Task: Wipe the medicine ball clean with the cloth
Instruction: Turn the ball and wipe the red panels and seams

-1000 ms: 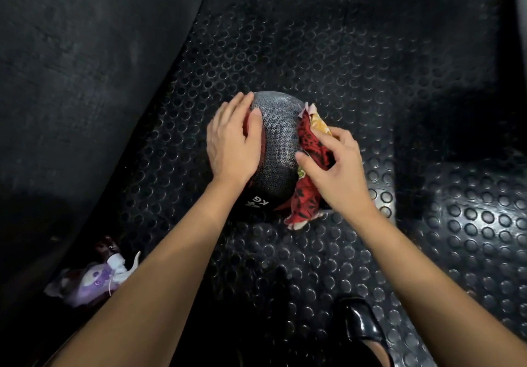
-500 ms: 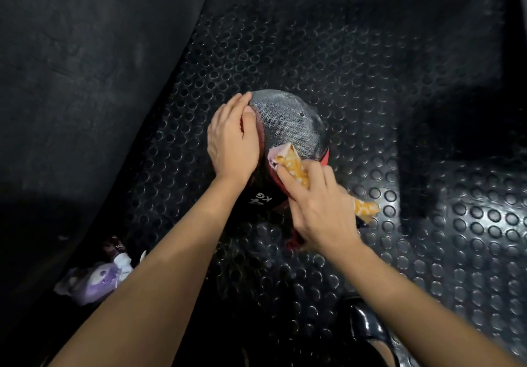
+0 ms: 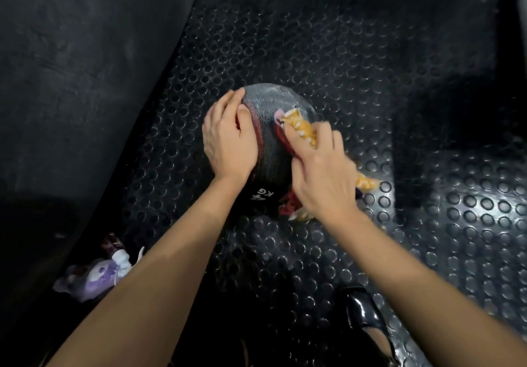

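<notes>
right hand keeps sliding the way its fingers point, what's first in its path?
Nothing new: the right hand already presses the cloth onto the medicine ball, fingers pointing up and left. Further on, probably more ball top, then the left hand; depth is unclear.

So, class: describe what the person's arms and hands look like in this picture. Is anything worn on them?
Both forearms are bare up to the frame's edge: no sleeves in view. The left hand and the right hand wear no gloves; no watch, bracelet or ring shows on the parts visible. The right hand looks slightly blurred.
</notes>
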`<act>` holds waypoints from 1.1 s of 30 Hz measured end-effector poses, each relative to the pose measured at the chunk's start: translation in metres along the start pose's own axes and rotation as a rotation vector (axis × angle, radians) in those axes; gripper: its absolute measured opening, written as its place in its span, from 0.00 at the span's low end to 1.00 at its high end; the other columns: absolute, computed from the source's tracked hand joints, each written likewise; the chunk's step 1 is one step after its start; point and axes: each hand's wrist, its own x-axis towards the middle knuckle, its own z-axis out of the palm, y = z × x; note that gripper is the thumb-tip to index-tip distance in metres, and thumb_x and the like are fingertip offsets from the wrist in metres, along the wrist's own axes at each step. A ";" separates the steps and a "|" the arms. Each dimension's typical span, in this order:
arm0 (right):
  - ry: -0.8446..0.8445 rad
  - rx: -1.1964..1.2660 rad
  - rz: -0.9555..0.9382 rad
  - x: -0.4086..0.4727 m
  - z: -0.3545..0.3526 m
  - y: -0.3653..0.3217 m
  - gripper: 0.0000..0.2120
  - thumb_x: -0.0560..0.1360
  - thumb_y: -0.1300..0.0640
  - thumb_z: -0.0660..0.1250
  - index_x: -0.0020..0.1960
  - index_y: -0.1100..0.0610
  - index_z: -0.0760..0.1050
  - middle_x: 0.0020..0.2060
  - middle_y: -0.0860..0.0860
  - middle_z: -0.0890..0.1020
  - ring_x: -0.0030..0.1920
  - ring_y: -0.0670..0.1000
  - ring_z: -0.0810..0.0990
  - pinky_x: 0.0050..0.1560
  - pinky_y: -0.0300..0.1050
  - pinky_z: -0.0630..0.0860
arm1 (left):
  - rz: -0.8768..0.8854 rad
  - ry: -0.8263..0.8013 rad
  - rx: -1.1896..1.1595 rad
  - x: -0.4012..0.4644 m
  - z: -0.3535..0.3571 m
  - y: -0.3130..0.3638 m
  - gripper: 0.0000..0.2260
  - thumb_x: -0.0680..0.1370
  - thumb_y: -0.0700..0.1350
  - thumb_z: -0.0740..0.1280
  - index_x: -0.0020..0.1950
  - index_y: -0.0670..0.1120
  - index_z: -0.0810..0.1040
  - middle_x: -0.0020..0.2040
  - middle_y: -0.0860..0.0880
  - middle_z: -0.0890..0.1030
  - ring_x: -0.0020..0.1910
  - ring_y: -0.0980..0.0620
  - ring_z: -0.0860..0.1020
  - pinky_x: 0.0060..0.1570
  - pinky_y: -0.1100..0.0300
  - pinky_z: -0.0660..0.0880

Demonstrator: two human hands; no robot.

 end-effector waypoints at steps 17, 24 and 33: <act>-0.017 0.103 0.085 -0.007 0.007 0.003 0.24 0.71 0.62 0.62 0.66 0.49 0.71 0.49 0.56 0.72 0.44 0.54 0.70 0.26 0.40 0.67 | -0.112 0.028 -0.051 0.004 -0.005 -0.006 0.17 0.81 0.47 0.54 0.67 0.56 0.74 0.68 0.59 0.71 0.68 0.58 0.64 0.62 0.64 0.57; -0.048 0.193 0.203 -0.011 0.012 0.006 0.25 0.74 0.60 0.60 0.69 0.45 0.67 0.54 0.54 0.69 0.50 0.54 0.68 0.33 0.43 0.67 | -0.123 0.023 -0.072 0.003 -0.005 -0.003 0.17 0.82 0.48 0.54 0.68 0.56 0.74 0.68 0.60 0.70 0.67 0.59 0.64 0.61 0.64 0.57; -0.086 0.327 0.377 -0.009 0.018 0.011 0.26 0.77 0.59 0.56 0.73 0.41 0.61 0.56 0.52 0.66 0.55 0.52 0.67 0.43 0.46 0.68 | -0.131 0.027 -0.073 0.001 -0.007 -0.005 0.17 0.82 0.46 0.54 0.69 0.55 0.73 0.68 0.58 0.70 0.66 0.60 0.64 0.59 0.66 0.56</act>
